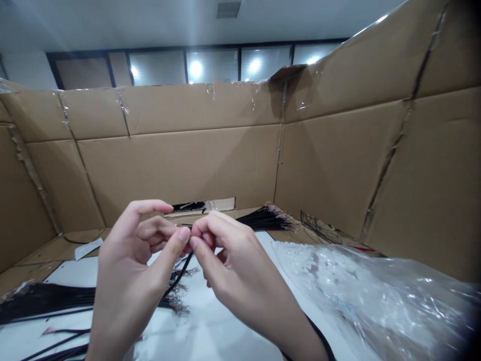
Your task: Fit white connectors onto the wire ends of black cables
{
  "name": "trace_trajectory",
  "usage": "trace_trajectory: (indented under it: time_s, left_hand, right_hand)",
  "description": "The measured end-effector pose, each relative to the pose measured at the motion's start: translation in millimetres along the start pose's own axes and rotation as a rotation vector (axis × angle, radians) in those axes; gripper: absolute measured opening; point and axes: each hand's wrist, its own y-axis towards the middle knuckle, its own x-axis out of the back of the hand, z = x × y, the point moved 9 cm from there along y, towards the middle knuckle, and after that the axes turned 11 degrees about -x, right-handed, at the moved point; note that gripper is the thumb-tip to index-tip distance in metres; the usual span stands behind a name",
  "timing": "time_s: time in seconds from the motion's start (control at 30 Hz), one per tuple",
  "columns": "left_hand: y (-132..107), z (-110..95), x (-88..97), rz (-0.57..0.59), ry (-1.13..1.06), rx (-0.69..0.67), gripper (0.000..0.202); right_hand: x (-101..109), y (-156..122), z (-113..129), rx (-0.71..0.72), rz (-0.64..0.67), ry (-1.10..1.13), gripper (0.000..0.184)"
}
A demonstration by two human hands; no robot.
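- Nearest, at the lower left: loose black cables (67, 346), lying on the white counter (210, 326) beside the left hand (137, 273), clear of the pinch.
- Raised over the counter, nearly fingertip to fingertip: the left hand and the right hand (231, 255), both pinched on one slim black cable (182, 275) near its upper end. Hard to tell the exact finger contact, or the condition of the tip, behind the thumbs.
- At risk from here, by judgement: slipping out of so small a grip, through a sudden pull or through loosening both thumbs at once. Also possible: damage to any fine cores at the tip, from twisting too hard.
- Placed, relative to the hands, between both sets of fingertips at the top, then curving down and leftward toward the frayed wire ends (179, 303) below. Liable to snag there if drawn sideways, owing to the tangle of thin strands.
- To the left, partly hidden behind the left hand: a thick bundle of black cables (52, 297).
- Well to the right: a crumpled clear plastic bag (376, 296).
- Farther back, beyond the right hand: a second cable bundle (263, 219), near the tall cardboard wall (195, 155).
- Farthest, above the cardboard: lit windows (212, 65).
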Motion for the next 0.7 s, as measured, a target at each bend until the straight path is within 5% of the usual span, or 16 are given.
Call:
trace_trajectory:
  time_s: [0.27,0.5,0.7]
  left_hand:
    - [5.2,8.6,-4.9,0.072,-0.069,0.053,0.032]
    - [14.2,23.8,5.8,0.004,-0.294,0.106,0.029]
    - [13.6,22.6,2.3,0.021,-0.458,0.16,0.028]
  right_hand:
    - [1.8,2.3,-2.7,0.01,-0.011,0.011,0.017]
    - [17.0,8.0,-14.0,-0.068,-0.055,0.204,0.013]
    - [-3.3,17.7,-21.9,-0.149,0.084,0.458,0.018]
